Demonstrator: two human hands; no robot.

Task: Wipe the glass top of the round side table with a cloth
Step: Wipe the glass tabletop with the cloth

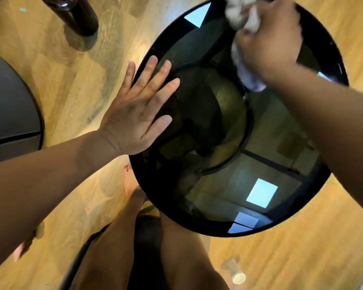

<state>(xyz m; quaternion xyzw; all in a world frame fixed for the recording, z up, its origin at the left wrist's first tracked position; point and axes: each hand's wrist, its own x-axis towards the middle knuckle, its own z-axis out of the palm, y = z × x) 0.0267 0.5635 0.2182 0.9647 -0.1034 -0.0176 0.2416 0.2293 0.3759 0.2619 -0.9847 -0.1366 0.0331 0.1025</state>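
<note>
The round side table's dark glass top (270, 164) fills the middle and right of the view, mirroring ceiling lights. My left hand (138, 109) lies flat with straight, spread fingers on the glass at its left rim. My right hand (270, 38) grips a crumpled white cloth (242, 19) over the far part of the glass. A tail of the cloth hangs below the fist toward the glass. Motion blur hides whether the cloth touches the surface.
Wooden floor (82, 76) surrounds the table. A dark cylindrical object (78, 13) stands at the top left, a grey round piece of furniture (11, 109) at the left edge. My bare legs (182, 252) are below the table, and a small pale cup (236, 273) lies on the floor.
</note>
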